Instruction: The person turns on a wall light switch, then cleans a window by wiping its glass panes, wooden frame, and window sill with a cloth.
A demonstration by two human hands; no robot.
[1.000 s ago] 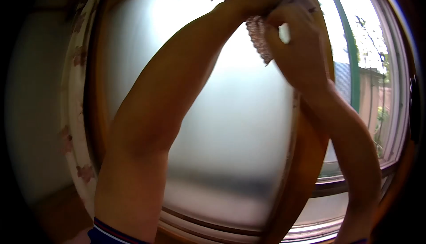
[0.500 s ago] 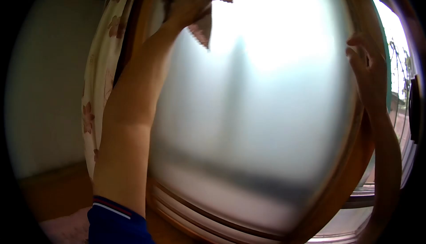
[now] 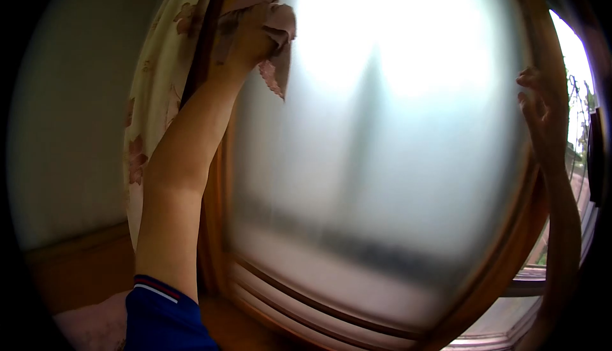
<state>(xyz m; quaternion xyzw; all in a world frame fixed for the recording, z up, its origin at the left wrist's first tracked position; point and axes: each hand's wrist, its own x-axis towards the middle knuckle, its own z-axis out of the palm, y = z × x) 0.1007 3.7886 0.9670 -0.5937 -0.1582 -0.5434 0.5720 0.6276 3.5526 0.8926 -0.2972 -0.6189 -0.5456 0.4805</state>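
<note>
My left hand point(image 3: 255, 38) is closed on a pink cloth point(image 3: 279, 26) with a scalloped edge, high at the left side of a frosted glass pane point(image 3: 306, 160). Part of the cloth bunches over the fingers and one corner hangs below them. On the right, my right hand point(image 3: 545, 109) grips the edge of the wooden window frame point(image 3: 526, 179), its fingers and thumb curled toward the glass.
A cream curtain with a flower pattern point(image 3: 153, 83) hangs left of the frame, beside a plain wall point(image 3: 76, 128). Pink fabric point(image 3: 92, 325) lies at lower left. Past the right frame, an open gap shows bars and the outdoors point(image 3: 577, 109).
My left hand has moved left and slightly down with the cloth, from the glass to the left frame edge. The view has shifted a little; my right hand stays on the frame.
</note>
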